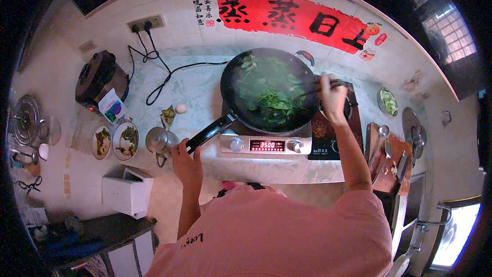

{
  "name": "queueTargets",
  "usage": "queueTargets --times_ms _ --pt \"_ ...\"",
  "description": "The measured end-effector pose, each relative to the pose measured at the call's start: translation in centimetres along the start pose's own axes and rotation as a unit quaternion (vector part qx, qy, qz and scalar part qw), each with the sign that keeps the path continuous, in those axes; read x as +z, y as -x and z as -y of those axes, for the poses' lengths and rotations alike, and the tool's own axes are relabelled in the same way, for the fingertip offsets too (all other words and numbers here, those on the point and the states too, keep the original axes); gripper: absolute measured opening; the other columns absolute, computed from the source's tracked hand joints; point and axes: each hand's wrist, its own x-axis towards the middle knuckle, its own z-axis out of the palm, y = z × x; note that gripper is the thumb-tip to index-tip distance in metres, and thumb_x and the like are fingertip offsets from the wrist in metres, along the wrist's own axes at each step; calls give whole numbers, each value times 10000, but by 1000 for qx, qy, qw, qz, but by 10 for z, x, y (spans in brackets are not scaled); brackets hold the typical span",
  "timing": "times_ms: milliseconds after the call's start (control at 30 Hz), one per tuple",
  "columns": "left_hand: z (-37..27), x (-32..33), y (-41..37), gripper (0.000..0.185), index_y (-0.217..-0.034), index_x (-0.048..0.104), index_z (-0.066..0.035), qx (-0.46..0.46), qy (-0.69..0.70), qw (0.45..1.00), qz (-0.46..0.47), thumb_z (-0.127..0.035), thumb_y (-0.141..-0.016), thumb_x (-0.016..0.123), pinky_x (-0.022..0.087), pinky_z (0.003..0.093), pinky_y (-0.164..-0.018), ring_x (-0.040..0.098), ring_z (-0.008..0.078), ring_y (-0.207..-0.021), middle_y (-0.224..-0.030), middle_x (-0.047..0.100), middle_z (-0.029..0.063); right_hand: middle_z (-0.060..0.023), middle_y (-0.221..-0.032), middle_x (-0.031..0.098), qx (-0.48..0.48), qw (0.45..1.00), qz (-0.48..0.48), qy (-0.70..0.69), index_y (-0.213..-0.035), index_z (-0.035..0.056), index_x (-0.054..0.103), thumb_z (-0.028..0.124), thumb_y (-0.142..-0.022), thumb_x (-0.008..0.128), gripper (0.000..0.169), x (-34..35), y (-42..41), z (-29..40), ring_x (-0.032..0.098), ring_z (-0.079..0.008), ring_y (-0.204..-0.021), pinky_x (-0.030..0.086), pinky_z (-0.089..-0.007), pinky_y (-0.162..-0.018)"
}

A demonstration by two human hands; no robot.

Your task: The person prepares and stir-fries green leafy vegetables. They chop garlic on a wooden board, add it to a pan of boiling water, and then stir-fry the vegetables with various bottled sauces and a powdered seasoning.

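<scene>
A black wok (230, 104) stands on a silver induction cooker (242, 144) whose red display is lit. Leafy greens (273, 98) lie inside it, partly veiled by steam. My left hand (188, 159) grips the end of the wok's black handle (211, 132). At the wok's right side, my right hand (332, 96) holds dark chopsticks (309, 92) whose tips reach into the greens; the hand is slightly blurred. Behind and below it is a second, black cooktop (323, 148), partly hidden by my forearm.
Left of the wok are a metal pot (159, 142), an egg (180, 108), two plates of food (126, 141) (101, 142) and a dark rice cooker (98, 80). Its cord and others (169, 71) cross the counter. Rightward lie a cutting board (399, 146) with a knife (403, 165) and a dish of cut vegetable (389, 102).
</scene>
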Motion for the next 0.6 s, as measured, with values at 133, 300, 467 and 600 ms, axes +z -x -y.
queueTargets --times_ms 133,300,467,600 --pt "-1 -1 1 362 -1038 507 -105 -2 -11 1000 0 -192 -717 649 430 388 -715 506 309 -900 -999 489 123 -48 -509 518 83 990 -43 -103 -659 -7 536 240 -850 488 315 -4 -11 2 480 -115 -404 377 -264 -406" --pt "-2 -1 1 359 -1033 511 -118 -6 -18 1000 -4 -197 -713 653 436 385 -691 512 303 -890 -996 495 115 -102 -566 558 65 996 -60 30 -758 -20 544 364 -836 485 396 68 -10 -34 583 -238 -479 449 -341 -499" --pt "-3 -3 2 344 -1022 510 -55 -4 -5 1000 3 -217 -743 629 409 398 -748 496 320 -904 -968 525 150 -114 -625 562 240 956 -74 -153 -915 -36 462 353 -848 459 395 118 -12 -64 564 -237 -397 448 -322 -463" --pt "-3 -3 3 344 -1018 513 -43 10 9 1000 1 -219 -747 627 408 396 -746 497 323 -896 -965 528 151 -129 -704 576 327 910 -143 -211 -843 -67 485 270 -835 450 340 119 -14 -65 572 -257 -416 461 -344 -414"
